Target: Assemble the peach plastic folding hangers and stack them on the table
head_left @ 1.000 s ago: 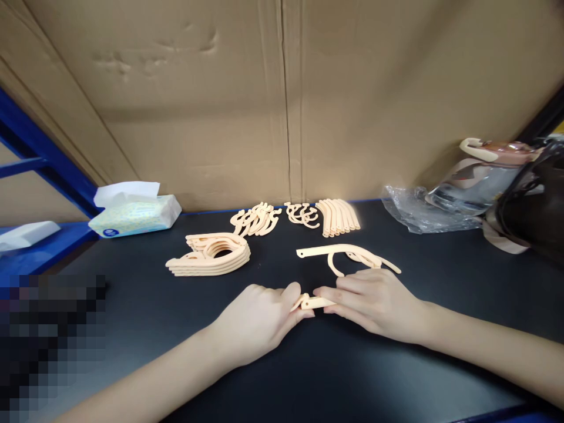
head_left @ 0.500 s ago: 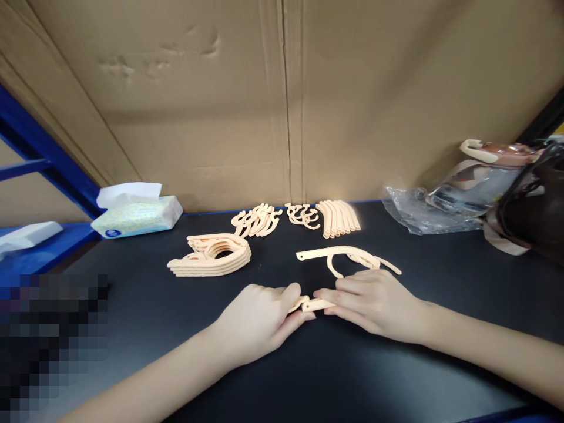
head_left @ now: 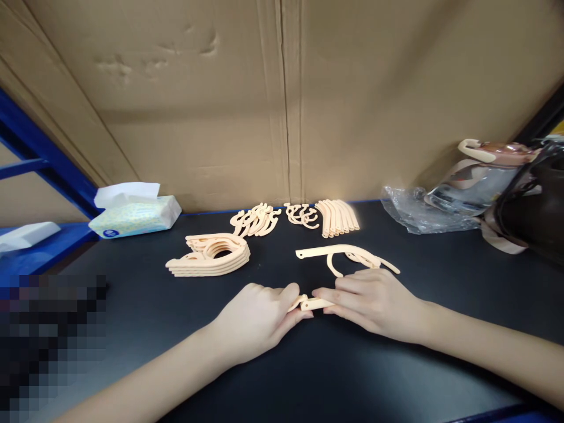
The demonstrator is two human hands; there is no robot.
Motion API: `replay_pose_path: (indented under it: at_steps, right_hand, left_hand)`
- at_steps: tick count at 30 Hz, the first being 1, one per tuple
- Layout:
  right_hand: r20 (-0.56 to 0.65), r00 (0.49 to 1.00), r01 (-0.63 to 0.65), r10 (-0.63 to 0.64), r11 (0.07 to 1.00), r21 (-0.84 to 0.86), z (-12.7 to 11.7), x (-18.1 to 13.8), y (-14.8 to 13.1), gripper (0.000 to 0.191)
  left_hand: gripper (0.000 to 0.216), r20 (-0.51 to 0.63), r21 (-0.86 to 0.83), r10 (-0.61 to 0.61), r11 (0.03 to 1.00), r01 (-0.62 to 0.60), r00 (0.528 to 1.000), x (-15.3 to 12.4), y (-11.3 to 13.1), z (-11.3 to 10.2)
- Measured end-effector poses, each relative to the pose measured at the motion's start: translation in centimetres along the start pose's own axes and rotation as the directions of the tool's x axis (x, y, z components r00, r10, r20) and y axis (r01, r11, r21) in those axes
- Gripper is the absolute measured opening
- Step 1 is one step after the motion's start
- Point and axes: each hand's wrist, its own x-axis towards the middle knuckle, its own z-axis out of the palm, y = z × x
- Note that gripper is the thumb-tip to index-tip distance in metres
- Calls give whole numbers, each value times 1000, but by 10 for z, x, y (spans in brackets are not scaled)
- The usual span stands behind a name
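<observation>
My left hand (head_left: 258, 317) is closed, pinching a small curved beige plastic hanger piece (head_left: 298, 302) between thumb and fingers; most of that piece is hidden. From the right, my right hand (head_left: 374, 301) is closed on a straight beige hanger arm (head_left: 314, 304) with a round hole at its end. The two parts meet between my hands, and I cannot tell whether they are joined. Just beyond my right fingers lies a long bent hanger arm (head_left: 326, 252) with a hole at its left end, beside a curved hook (head_left: 333, 267), partly covered by that hand.
Stacked folded hangers (head_left: 211, 267) lie left of centre. Behind are a pile of curved pieces (head_left: 255, 220), several hooks (head_left: 302, 215) and a row of hanger arms (head_left: 338, 217). A tissue pack (head_left: 136, 214) stands left, a bottle (head_left: 462, 182) and clear plastic bag (head_left: 409, 211) right. Cardboard (head_left: 198, 117) rises behind.
Both hands keep nearly the same pose and hold on the hanger parts. The whole view has shifted very slightly.
</observation>
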Motion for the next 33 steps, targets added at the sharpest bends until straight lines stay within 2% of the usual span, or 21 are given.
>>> replay_pose_path:
  at_steps: [17, 25, 29, 33]
  right_hand:
    - [32, 999, -12, 10, 999, 43, 1, -2, -1, 32]
    - [82, 996, -49, 43, 996, 71, 0, -1, 0, 31]
    - [60, 998, -29, 27, 999, 39, 2, -3, 2, 31]
    - [37, 999, -9, 9, 1000, 19, 3, -3, 3, 29]
  left_hand:
    - [28, -21, 173, 91, 981, -86, 996, 0, -1, 2]
    - [29, -101, 387, 181, 913, -129, 978, 0, 0, 2]
    - [27, -126, 342, 161, 933, -109, 979, 1, 0, 1]
    - [22, -53, 115, 128, 986, -121, 990, 1, 0, -3]
